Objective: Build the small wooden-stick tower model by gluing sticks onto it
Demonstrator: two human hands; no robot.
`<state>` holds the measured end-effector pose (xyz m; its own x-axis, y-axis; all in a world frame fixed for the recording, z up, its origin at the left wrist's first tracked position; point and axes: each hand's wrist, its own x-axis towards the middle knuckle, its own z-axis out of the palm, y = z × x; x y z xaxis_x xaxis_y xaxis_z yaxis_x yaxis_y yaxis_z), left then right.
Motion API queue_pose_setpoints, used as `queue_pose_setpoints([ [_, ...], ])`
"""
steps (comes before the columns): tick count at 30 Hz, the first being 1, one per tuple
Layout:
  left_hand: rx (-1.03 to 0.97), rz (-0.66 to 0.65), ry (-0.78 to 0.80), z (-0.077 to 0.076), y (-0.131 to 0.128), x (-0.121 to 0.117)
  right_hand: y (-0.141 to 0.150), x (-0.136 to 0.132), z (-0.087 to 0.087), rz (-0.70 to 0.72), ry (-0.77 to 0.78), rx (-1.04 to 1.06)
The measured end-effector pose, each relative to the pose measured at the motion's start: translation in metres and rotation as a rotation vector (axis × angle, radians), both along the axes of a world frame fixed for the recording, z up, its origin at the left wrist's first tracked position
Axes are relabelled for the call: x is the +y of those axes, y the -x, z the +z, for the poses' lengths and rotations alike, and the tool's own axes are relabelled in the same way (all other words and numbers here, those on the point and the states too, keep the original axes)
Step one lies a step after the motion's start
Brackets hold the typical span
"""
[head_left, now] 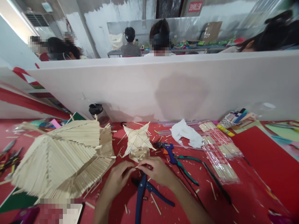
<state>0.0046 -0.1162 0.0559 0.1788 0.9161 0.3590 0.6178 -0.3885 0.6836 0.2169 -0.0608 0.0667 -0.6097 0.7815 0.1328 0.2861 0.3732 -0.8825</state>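
both hands meet over the red tabletop (257,161), left hand (119,177) and right hand (156,169) fingers pinched on a thin stick (139,167), just below small stick model (138,141). clear bags (219,149) hold sticks; basket (230,119) holds pens.

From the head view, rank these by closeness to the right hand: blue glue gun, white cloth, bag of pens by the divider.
From the right hand:
1. blue glue gun, just up and right of it.
2. white cloth, farther back, right.
3. bag of pens, far right against the divider.
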Motion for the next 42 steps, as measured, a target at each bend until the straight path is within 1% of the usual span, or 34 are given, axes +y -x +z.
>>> queue_pose_setpoints([
  [4, 0.021, 0.025, -0.023, 0.004, 0.001, -0.002, -0.003, 0.001, 0.005, -0.002, -0.029, 0.060],
  [7, 0.025, 0.062, -0.030, 0.007, 0.002, -0.004, -0.006, 0.002, 0.006, -0.037, -0.049, 0.107],
  [9, 0.019, 0.084, -0.032, 0.008, 0.001, -0.005, -0.006, 0.002, 0.004, -0.070, 0.011, 0.146],
  [13, -0.004, 0.095, -0.026, 0.007, -0.005, -0.006, -0.001, -0.002, -0.008, -0.136, 0.281, 0.310],
  [15, -0.009, 0.102, -0.049, 0.005, -0.007, -0.006, 0.002, -0.004, -0.014, -0.136, 0.387, 0.383],
  [17, -0.004, 0.114, -0.087, 0.003, -0.009, -0.005, 0.005, -0.006, -0.017, -0.128, 0.446, 0.435],
  [21, 0.014, 0.129, -0.164, -0.003, -0.008, -0.003, 0.008, -0.008, -0.016, -0.126, 0.513, 0.479],
  [26, 0.061, 0.154, -0.283, -0.010, -0.006, -0.003, 0.010, -0.010, -0.010, -0.118, 0.573, 0.461],
  [30, 0.111, 0.171, -0.353, -0.012, -0.010, -0.004, 0.011, -0.012, -0.010, -0.138, 0.586, 0.465],
  [33, 0.137, 0.216, -0.381, -0.014, -0.013, -0.004, 0.013, -0.013, -0.012, -0.152, 0.583, 0.482],
  [37, 0.141, 0.302, -0.344, -0.017, -0.012, -0.001, 0.013, -0.014, -0.012, -0.164, 0.583, 0.501],
  [42, 0.118, 0.326, -0.147, -0.017, 0.000, 0.003, 0.009, -0.009, -0.013, -0.190, 0.606, 0.529],
])
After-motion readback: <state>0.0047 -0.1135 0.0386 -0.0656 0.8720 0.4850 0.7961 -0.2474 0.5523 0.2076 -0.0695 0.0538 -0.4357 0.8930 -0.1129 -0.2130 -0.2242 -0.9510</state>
